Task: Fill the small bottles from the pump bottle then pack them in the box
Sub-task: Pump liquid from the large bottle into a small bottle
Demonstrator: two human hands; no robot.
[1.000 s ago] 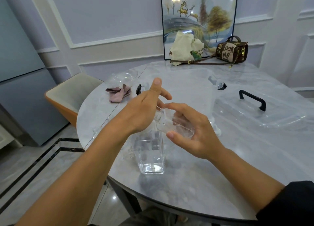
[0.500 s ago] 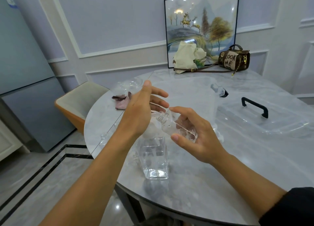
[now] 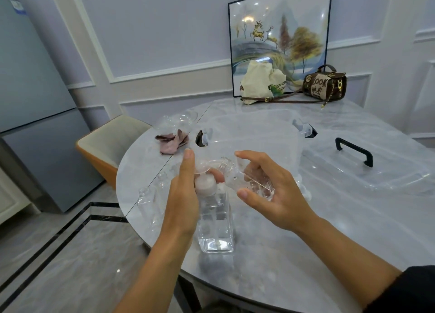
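Standing upright near the front edge of the table (image 3: 353,206), the clear square pump bottle (image 3: 216,225) is clasped at its top by the left grip (image 3: 186,195). Its fingers (image 3: 216,175) are curled round the pump head while the thumb is held straight up. A small bottle (image 3: 237,178) is grasped by the right grip (image 3: 270,192) between thumb and curled fingers. It is tilted, with its open mouth brought just beside the pump's spout. Two more small clear bottles (image 3: 147,199) are seen upright on the table, left of the left wrist. The transparent box (image 3: 259,133) is placed behind both grips, with black latches at its ends. Its lid (image 3: 388,171), fitted with a black handle, is laid flat to the right. A pink cloth (image 3: 170,145) is seen beyond the left grip.
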